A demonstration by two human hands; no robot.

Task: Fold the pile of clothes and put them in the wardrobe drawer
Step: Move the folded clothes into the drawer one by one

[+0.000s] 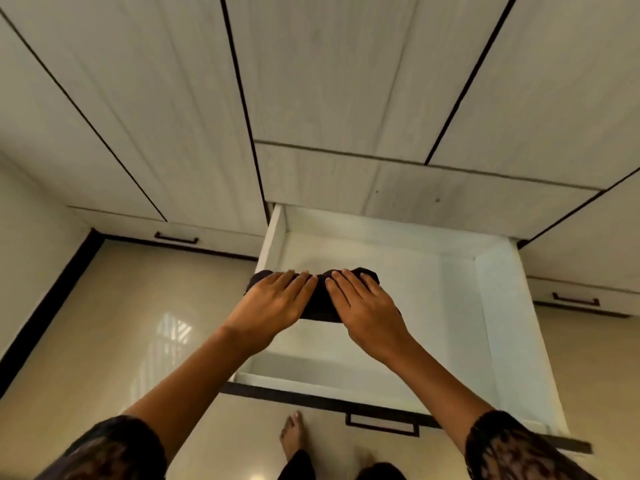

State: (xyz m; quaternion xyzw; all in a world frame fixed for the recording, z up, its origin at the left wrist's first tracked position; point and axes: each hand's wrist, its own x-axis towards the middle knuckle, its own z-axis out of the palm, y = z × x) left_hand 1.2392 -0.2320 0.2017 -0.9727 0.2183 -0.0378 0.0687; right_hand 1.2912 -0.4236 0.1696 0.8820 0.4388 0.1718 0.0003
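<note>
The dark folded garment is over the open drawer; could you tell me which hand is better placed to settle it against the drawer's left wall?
Probably the left hand: it lies on the dark folded garment's left end, beside the drawer's left wall. The right hand is nearer the middle.

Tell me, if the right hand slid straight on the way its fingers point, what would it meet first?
Probably the drawer's back wall. The right hand lies on the dark cloth, fingers pointing at the wardrobe; nothing else shows in between, though depth is unclear.
</note>
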